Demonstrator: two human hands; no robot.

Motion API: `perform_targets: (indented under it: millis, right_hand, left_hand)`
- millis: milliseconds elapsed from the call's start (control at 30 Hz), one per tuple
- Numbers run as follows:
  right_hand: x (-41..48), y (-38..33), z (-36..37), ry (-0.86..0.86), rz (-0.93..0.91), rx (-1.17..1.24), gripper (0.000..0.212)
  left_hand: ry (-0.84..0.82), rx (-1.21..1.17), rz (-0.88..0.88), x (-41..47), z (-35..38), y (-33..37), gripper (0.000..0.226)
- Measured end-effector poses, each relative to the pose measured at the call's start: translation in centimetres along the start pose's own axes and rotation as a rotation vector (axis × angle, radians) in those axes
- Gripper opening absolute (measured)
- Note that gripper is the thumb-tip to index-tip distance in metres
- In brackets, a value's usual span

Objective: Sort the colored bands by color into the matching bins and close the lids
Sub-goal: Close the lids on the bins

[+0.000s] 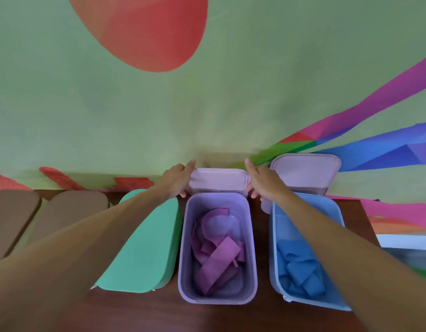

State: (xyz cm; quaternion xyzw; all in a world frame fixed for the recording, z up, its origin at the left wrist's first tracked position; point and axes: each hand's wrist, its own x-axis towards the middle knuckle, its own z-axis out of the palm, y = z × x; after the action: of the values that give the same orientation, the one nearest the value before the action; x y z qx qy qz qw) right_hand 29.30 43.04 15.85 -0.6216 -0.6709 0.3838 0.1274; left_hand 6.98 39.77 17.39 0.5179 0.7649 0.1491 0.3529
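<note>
Your left hand (177, 180) and right hand (263, 182) each pinch a side edge of the purple lid (219, 179), thumbs in front, index fingers up the back. The lid stands upright at the far end of the purple bin (216, 300) and looks hinged there. Thin, light plastic, so it probably flexes: keep both edges even, swing it toward you, then press round the rim.

Purple bands (219, 255) lie inside the purple bin, soft and floppy, apparently below the rim.

Right of the purple bin: blue bin (273, 248), blue bands (300, 267) in it, blue lid (305, 172) up, just beside your right hand, so mind your knuckles.

Left: green bin (147, 248) closed, two brown bins (70, 212) beyond it, also closed. All on the table (159, 315).
</note>
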Motion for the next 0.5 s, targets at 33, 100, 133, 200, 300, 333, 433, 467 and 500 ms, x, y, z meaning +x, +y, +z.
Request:
perform_targets:
  millis: [33, 100, 133, 200, 300, 333, 433, 467, 500]
  right_hand:
    - [-0.4, -0.1, 0.2, 0.010, 0.024, 0.011, 0.069]
    - [-1.4, -0.3, 0.5, 0.023, 0.061, 0.012, 0.064]
    - [-2.0, -0.4, 0.6, 0.029, 0.083, 0.015, 0.060]
    - [-3.3, -0.6, 0.7, 0.039, 0.136, 0.053, 0.048]
    - [-5.5, -1.1, 0.8, 0.049, 0.173, 0.118, 0.034]
    - [-6.3, -1.2, 0.9, 0.052, 0.169, 0.126, 0.031]
    - [-9.0, -1.6, 1.8, 0.078, 0.170, 0.147, 0.016]
    - [-9.9, -1.7, 2.2, 0.091, 0.175, 0.146, 0.015]
    - [-10.7, -1.7, 2.5, 0.099, 0.183, 0.142, 0.018]
  left_hand:
    - [0.003, -0.012, 0.016, -0.5, 0.0, -0.2, 0.050]
    - [-0.008, -0.025, 0.053, -1.7, -0.1, -0.4, 0.043]
    - [-0.019, -0.039, 0.072, -2.3, -0.1, -0.5, 0.038]
    - [-0.039, -0.082, 0.099, -3.6, -0.1, -0.8, 0.029]
    - [-0.058, -0.160, 0.095, -5.6, -0.2, -1.7, 0.021]
    - [-0.063, -0.199, 0.086, -6.3, -0.2, -2.1, 0.017]
    - [-0.047, -0.353, 0.055, -8.7, -0.2, -3.4, 0.019]
    - [-0.045, -0.399, 0.037, -9.6, -0.1, -3.9, 0.024]
    - [-0.055, -0.430, 0.022, -10.5, 0.2, -4.3, 0.030]
